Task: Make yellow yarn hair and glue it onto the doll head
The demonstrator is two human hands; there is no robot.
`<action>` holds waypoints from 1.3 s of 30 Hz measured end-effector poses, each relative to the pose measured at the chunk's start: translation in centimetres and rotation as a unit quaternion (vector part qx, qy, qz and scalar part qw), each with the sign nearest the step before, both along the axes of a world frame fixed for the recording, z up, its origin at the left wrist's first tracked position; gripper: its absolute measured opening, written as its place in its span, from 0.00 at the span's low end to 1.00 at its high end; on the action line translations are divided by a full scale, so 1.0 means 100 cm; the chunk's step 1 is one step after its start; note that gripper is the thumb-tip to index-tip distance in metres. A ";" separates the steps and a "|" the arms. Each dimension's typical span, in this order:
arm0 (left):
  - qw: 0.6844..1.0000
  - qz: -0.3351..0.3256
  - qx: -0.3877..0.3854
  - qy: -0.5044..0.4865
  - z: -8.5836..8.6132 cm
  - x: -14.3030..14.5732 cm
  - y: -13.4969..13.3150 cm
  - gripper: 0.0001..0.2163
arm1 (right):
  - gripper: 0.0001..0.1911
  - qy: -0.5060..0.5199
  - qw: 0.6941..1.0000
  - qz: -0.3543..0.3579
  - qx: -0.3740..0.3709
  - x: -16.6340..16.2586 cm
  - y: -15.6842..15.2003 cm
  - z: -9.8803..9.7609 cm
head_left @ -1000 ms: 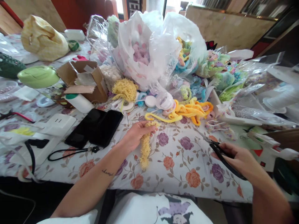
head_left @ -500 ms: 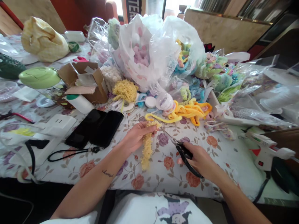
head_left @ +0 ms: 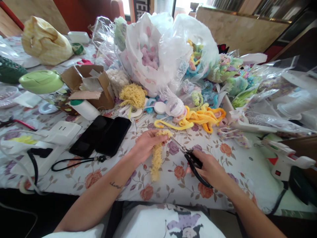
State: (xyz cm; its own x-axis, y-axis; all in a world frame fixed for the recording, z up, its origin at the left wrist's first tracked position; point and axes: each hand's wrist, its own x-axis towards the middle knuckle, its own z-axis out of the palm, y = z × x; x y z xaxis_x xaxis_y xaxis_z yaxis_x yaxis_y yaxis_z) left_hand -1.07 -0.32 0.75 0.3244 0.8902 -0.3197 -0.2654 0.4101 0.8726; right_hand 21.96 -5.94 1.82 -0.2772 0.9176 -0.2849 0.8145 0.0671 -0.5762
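My left hand (head_left: 148, 142) pinches a fuzzy yellow strip of knitted or crocheted yarn (head_left: 156, 163), whose long end hangs down over the flowered tablecloth. A short end of it pokes out past my fingertips. In my right hand (head_left: 210, 167) is a pair of scissors (head_left: 195, 168) with black handles. Their metal blades point up and left, with the tips close to the strip by my left fingers; whether they touch it I cannot tell. Behind my hands lie thick yellow-orange cords (head_left: 203, 118) and a ball of fuzzy yellow yarn (head_left: 133, 96).
Two black phones (head_left: 112, 136) lie left of my left arm, near a white power strip (head_left: 37, 158). An open cardboard box (head_left: 104, 86) and plastic bags of plush pieces (head_left: 160, 53) fill the back. A glue gun (head_left: 281, 160) rests at the right on the flowered tablecloth (head_left: 170, 188).
My right hand and the scissors have shifted slightly left, bringing the blades a little nearer my left fingers. The left hand keeps its pinch on the strip.
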 end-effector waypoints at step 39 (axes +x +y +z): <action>0.997 -0.002 0.033 0.073 -0.006 -0.002 -0.002 0.06 | 0.09 -0.072 0.997 0.030 0.001 0.001 0.000 0.002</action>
State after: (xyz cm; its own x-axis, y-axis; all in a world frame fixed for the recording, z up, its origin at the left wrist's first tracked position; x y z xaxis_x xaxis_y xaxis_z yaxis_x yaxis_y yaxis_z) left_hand -1.22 -0.56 0.19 0.2818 0.9097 -0.3050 -0.1320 0.3516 0.9268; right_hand 22.05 -5.92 1.99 -0.2883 0.9012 -0.3234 0.8833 0.1200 -0.4532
